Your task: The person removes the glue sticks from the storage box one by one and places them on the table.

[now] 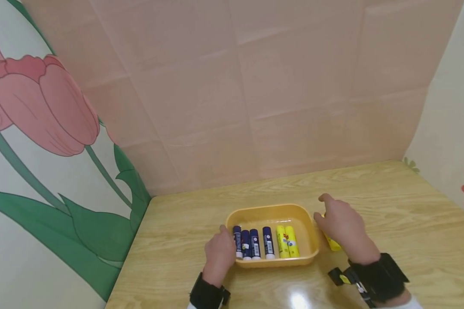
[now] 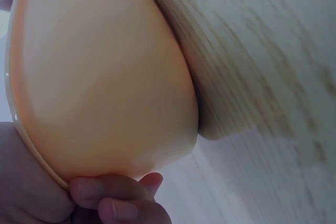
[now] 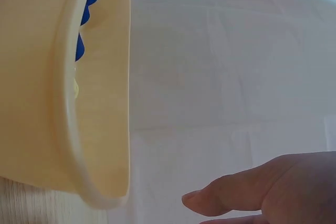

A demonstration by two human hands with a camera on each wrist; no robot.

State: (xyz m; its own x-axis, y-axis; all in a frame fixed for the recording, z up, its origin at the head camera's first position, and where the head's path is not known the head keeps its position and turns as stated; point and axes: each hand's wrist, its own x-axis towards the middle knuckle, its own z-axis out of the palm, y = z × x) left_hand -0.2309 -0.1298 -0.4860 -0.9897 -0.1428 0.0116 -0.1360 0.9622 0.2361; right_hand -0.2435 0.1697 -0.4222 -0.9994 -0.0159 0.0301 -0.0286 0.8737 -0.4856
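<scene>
A shallow yellow-orange plastic tray (image 1: pixel 268 263) sits on the table. Inside, several dark blue glue sticks (image 1: pixel 268 241) with white ends lie side by side at the left and middle. Two yellow glue sticks (image 1: pixel 292 242) lie to their right. My left hand (image 1: pixel 220 253) grips the tray's left rim, its fingers curled against the outer wall in the left wrist view. My right hand (image 1: pixel 344 225) hovers just right of the tray, thumb and index finger spread apart. Partly hidden beneath it is another yellow glue stick (image 1: pixel 334 245), outside the tray.
The wood-grain table (image 1: pixel 170 257) meets a pinkish sheet (image 1: pixel 255 86) hanging behind it. A wall panel with painted tulips (image 1: pixel 50 98) stands at the left, and a pale flowered panel (image 1: pixel 452 128) at the right. Both wrists wear black straps (image 1: pixel 379 277).
</scene>
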